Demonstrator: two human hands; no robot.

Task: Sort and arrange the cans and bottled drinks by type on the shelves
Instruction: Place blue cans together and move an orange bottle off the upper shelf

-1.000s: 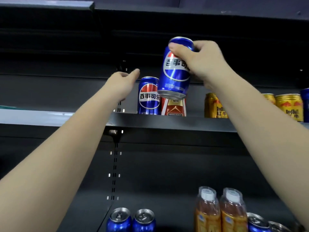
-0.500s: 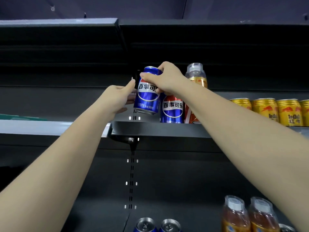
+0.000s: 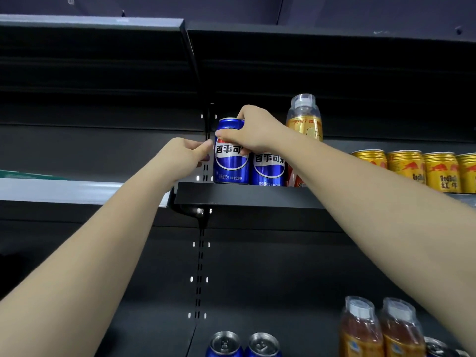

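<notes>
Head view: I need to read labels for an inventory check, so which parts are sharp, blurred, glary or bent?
Head view: the blue Pepsi can gripped by the right hand is sharp, print readable; the orange drink bottles at the lower edge are smeared; the Red Bull cans show soft glare; the top shelf edge bows, wide-angle distortion; the shelf back is dark.

A dark metal shelving unit [image 3: 257,199] fills the wall, its slotted upright [image 3: 199,266] running down the middle. Left of that upright, a pale grey shelf edge [image 3: 77,190] catches dim light; above, a bluish ceiling [image 3: 180,6].
</notes>
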